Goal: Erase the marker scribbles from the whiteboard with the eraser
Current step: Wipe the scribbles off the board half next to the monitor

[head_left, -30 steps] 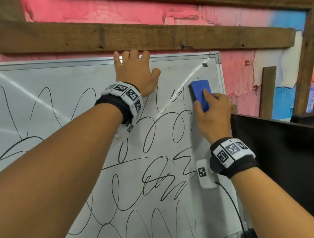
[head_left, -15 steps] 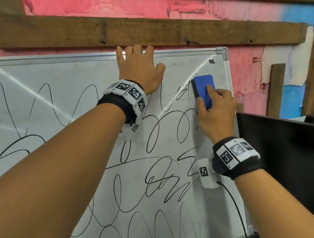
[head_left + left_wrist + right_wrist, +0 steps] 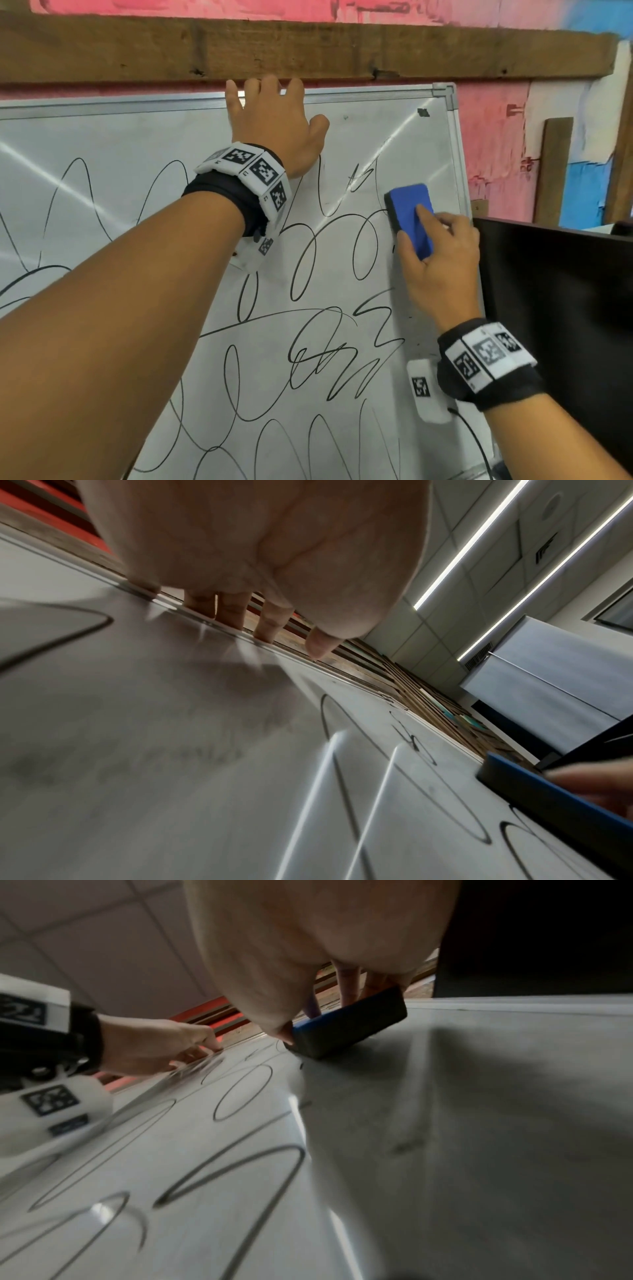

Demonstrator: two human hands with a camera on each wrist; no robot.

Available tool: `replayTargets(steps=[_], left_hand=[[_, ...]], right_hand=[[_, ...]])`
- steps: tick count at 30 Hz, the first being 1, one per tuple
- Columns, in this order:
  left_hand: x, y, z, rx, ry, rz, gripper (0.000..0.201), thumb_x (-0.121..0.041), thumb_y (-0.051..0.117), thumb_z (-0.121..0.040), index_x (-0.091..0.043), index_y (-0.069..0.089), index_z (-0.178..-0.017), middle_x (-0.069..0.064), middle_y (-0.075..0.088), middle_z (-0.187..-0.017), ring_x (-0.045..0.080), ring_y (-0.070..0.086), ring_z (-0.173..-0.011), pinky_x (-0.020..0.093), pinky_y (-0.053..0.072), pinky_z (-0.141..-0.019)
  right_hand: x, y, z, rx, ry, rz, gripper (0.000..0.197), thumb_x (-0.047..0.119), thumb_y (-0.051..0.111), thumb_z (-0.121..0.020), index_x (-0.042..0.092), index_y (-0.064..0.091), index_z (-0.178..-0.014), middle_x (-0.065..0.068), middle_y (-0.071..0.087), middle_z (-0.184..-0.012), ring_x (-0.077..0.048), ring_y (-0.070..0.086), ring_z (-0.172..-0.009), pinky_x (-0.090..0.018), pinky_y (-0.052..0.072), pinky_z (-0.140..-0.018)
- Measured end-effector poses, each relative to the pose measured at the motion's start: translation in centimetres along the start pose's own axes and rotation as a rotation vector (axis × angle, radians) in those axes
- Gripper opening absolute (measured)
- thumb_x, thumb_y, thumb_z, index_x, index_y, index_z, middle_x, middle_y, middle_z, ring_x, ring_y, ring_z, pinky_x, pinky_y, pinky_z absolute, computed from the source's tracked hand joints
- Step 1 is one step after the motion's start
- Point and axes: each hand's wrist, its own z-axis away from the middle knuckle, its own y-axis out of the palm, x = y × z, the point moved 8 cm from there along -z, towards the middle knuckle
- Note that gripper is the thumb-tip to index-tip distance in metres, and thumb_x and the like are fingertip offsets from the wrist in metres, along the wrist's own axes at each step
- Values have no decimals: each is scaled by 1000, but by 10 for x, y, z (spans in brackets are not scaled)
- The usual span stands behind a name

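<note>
No words, brand names or numbers can be read. The whiteboard [image 3: 144, 144] carries only black marker scribbles [image 3: 318, 363], loops and zigzags that spell nothing. The wrist bands [image 3: 250, 168] bear square black-and-white coded markers, not letters; a small dark label under one in the right wrist view is too blurred to read.

both arms reach forward and up, each wrist wrapped in a black band with white marker blocks. the left hand [image 3: 274, 123] lies flat near the top edge of the whiteboard [image 3: 137, 144], fingers [image 3: 236, 612] straight and hooked over the upper frame, thumb spread to the side. the right hand [image 3: 442, 263] sits lower, near the right edge, fingers curled round the eraser [image 3: 409, 217], index finger laid along its back, pressing it against the surface.
</note>
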Motion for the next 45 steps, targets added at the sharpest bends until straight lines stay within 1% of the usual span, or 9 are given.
replayTargets(steps=[3,6,13,19,28,32,38,43,45], left_hand=[[0,0,-2,19,-2,-10,57,-51,35,-90,-18,50,-133,12,49,-135,35,37,-132,59,5,-119],[0,-1,-1,28,-6,-11,54,-51,36,-89,-18,51,-129,13,49,-134,36,38,-130,59,6,-119],[0,0,-1,39,-3,-3,53,-49,37,-90,-19,50,-132,12,49,-134,35,37,-130,58,6,-119],[1,1,-1,49,-1,-1,53,-48,38,-90,-18,49,-132,12,48,-135,35,37,-130,58,5,-119],[1,0,1,35,13,9,51,-46,38,-90,-18,49,-131,11,49,-131,34,39,-128,59,6,-119],[1,2,2,45,10,7,52,-46,38,-90,-17,49,-131,12,48,-133,35,38,-129,59,5,-119],[3,3,2,55,18,14,57,-47,37,-90,-18,46,-137,11,47,-136,34,36,-132,58,3,-120],[4,2,3,72,36,19,56,-45,35,-91,-16,45,-138,11,48,-138,34,36,-133,58,5,-120],[4,0,4,69,39,24,56,-44,33,-91,-15,45,-138,10,49,-138,34,36,-134,58,6,-120]], right_hand=[[-5,-1,15,8,-7,9,49,30,69,-91,12,59,-136,-12,53,-122,-12,36,-106,1,25,-83],[-1,-2,1,25,2,13,49,32,67,-92,14,59,-137,-11,53,-123,-21,42,-110,-16,30,-86],[30,7,-56,87,-15,42,47,36,59,-97,18,55,-140,-12,48,-128,-31,41,-120,-40,41,-100],[24,12,-31,113,-10,15,49,38,59,-96,18,53,-141,-9,47,-130,-26,39,-117,-33,41,-94],[37,15,-54,104,-41,43,48,38,57,-97,19,53,-141,-12,48,-130,-31,39,-119,-41,42,-97],[20,11,-20,105,-38,34,49,37,60,-96,17,54,-140,-11,48,-129,-27,41,-115,-34,42,-90],[0,1,9,97,7,45,51,33,65,-93,14,56,-140,-11,51,-125,-22,40,-114,-24,34,-88],[-3,-2,5,81,44,18,50,33,65,-94,16,55,-140,-7,50,-123,-12,35,-107,-24,33,-88],[-2,1,8,79,67,-5,49,33,64,-94,16,54,-140,-7,48,-122,-15,37,-108,-24,34,-87]])
